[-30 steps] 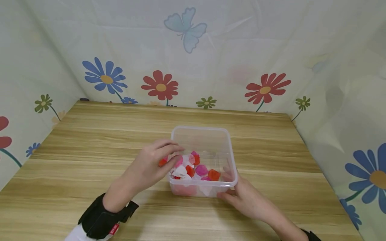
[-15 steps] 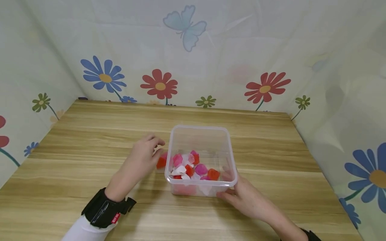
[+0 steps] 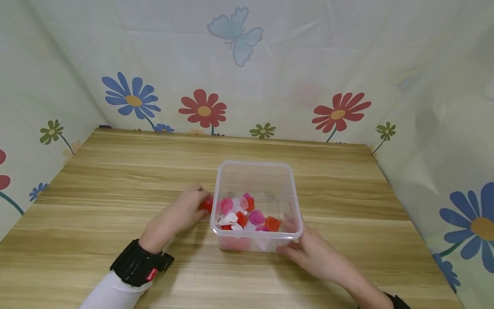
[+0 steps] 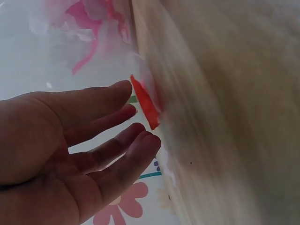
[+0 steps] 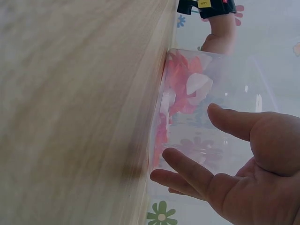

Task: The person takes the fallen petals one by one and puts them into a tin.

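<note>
A clear plastic box [image 3: 254,235] stands on the table with several white, pink, magenta and red petals [image 3: 256,217] inside. To its left, my left hand [image 3: 181,212] is down by a red petal [image 3: 206,204] lying outside the box wall. In the left wrist view the red petal [image 4: 146,104] is at the tips of my thumb and fingers, which stand apart around it. My right hand [image 3: 320,253] rests against the box's front right corner. Its fingers [image 5: 187,171] look mostly straight in the right wrist view, spread from the thumb along the clear wall.
The wood-grain table [image 3: 154,163] reaches back to a white curtain [image 3: 285,68] printed with flowers and a butterfly. The curtain also closes in the left and right sides. A black band [image 3: 139,262] is on my left wrist.
My left hand has drawn back from over the box to its left side and lowered to the red petal on the table. The right hand and the box have stayed put.
</note>
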`<state>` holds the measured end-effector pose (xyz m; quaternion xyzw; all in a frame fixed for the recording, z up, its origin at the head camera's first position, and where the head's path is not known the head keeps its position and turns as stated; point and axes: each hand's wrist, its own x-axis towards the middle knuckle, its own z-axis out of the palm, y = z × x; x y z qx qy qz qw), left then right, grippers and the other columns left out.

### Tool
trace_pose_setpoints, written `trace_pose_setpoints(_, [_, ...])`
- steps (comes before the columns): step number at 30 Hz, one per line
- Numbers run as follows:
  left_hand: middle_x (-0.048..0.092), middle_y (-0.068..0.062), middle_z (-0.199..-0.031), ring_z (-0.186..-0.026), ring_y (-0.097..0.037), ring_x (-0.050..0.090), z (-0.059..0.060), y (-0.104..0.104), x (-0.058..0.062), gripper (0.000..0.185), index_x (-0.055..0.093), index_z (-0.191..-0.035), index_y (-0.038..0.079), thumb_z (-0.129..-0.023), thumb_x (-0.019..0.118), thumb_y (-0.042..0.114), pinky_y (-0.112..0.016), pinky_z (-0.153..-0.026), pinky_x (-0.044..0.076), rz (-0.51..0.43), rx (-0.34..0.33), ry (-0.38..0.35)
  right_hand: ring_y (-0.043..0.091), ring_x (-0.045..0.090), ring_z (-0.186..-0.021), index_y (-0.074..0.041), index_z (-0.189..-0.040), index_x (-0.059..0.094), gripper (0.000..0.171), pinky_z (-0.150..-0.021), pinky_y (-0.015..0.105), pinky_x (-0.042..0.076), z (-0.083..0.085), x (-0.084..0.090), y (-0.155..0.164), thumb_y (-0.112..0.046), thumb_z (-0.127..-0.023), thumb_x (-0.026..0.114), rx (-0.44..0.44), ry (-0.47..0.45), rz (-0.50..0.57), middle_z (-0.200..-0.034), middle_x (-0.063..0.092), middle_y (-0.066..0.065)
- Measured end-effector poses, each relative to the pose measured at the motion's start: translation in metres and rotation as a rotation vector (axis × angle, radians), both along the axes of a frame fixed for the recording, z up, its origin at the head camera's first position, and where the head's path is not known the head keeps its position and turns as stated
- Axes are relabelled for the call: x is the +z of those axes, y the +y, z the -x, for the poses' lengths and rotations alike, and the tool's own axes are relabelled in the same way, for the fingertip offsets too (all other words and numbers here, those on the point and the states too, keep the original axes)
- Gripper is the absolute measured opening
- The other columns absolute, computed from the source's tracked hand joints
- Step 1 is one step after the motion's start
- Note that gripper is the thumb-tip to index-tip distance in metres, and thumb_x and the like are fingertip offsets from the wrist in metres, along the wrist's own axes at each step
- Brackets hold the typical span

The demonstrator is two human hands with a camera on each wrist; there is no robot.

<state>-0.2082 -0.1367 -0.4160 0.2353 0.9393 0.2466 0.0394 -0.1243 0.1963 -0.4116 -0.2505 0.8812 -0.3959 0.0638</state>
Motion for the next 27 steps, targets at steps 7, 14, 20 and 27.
trace_pose_setpoints(7, [0.061, -0.005, -0.09, -0.089, -0.023, 0.056, 0.0, 0.0, -0.004, 0.022, 0.072, -0.1, 0.001, -0.082, 0.08, -0.007, -0.037, -0.079, 0.052, 0.043, -0.031, 0.02, 0.033, 0.06, -0.122, 0.0, -0.131, 0.059, 0.041, -0.1, 0.053, 0.049, 0.0, 0.001, -0.001, -0.008, -0.094, 0.075, 0.01, -0.012, 0.008, -0.14, 0.058, 0.02])
trace_pose_setpoints(14, [0.06, -0.001, -0.083, -0.083, -0.02, 0.055, -0.003, 0.0, 0.0, 0.025, 0.073, -0.091, 0.005, -0.08, 0.073, -0.018, -0.034, -0.073, 0.052, 0.019, -0.016, -0.029, 0.036, 0.059, -0.124, 0.001, -0.131, 0.058, 0.043, -0.1, 0.053, 0.049, 0.0, 0.001, 0.0, -0.01, -0.094, 0.076, 0.001, -0.024, 0.002, -0.142, 0.056, 0.022])
trace_pose_setpoints(20, [0.062, -0.002, -0.082, -0.077, -0.018, 0.056, -0.005, -0.006, 0.006, 0.022, 0.072, -0.09, 0.005, -0.084, 0.07, -0.016, -0.034, -0.071, 0.053, 0.009, 0.024, -0.062, 0.036, 0.059, -0.124, 0.0, -0.129, 0.059, 0.04, -0.1, 0.053, 0.049, 0.0, 0.0, 0.0, -0.009, -0.093, 0.076, 0.005, -0.026, 0.01, -0.141, 0.056, 0.022])
trace_pose_setpoints(27, [0.062, -0.002, -0.078, -0.073, -0.018, 0.056, -0.003, -0.016, 0.021, 0.021, 0.07, -0.082, 0.004, -0.081, 0.063, -0.015, -0.034, -0.066, 0.051, 0.021, 0.034, -0.021, 0.034, 0.06, -0.122, 0.002, -0.133, 0.056, 0.045, -0.099, 0.05, 0.05, 0.001, -0.001, 0.0, -0.008, -0.094, 0.075, 0.019, -0.026, 0.023, -0.141, 0.056, 0.021])
